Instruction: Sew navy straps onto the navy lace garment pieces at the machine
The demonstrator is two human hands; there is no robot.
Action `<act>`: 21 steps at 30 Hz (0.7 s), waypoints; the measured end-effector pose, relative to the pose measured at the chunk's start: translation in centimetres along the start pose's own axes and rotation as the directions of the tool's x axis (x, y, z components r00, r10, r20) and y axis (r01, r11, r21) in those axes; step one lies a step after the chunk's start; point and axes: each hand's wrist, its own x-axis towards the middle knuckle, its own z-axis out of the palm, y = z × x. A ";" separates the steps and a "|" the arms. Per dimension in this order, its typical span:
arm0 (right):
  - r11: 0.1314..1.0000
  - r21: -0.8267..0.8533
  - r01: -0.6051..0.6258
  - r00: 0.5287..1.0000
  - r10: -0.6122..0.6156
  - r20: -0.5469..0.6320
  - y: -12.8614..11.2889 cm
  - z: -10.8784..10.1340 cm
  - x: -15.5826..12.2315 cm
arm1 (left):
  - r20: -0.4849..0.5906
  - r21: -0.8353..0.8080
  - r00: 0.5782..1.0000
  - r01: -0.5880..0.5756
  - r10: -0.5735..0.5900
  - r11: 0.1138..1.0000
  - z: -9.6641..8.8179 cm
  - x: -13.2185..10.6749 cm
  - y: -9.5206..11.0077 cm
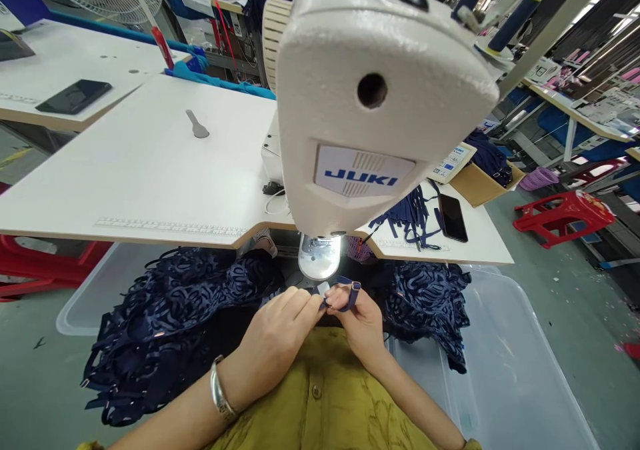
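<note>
Close in front of my body, my left hand (289, 318) and my right hand (361, 322) meet with fingertips pinched together. Between them runs a narrow navy strap (354, 297) with a small metal slider on it, looped over the fingers of my right hand. A little white piece (323, 289) shows just above the fingertips. Directly beyond is the round, lit metal bed (319, 258) of a JUKI sewing machine (370, 123), whose head hides what lies behind it. Dark navy patterned garments (185, 303) are heaped to the left, and more patterned garments (425, 300) lie to the right.
The white table (150, 163) has a notched front edge around the machine. Cut navy straps (413, 217) and a phone (453, 218) rest on its right part. Translucent plastic bins (515, 343) stand below on both sides. A red stool (565, 217) is farther right.
</note>
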 end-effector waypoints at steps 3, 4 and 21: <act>0.997 0.054 -0.062 0.998 0.062 0.012 -0.3 0.0 -0.1 | 0.053 -0.116 0.995 0.090 -0.084 0.989 -0.3 0.5 0.1; 0.994 0.054 -0.096 0.995 0.095 0.020 -0.3 0.0 -0.1 | 0.072 -0.162 0.991 0.122 -0.112 0.979 -0.4 0.6 0.1; 0.939 -0.312 -0.146 0.981 0.179 0.080 -4.0 -0.1 5.9 | -0.039 -0.022 0.995 0.088 -0.089 0.996 -3.0 4.5 -3.8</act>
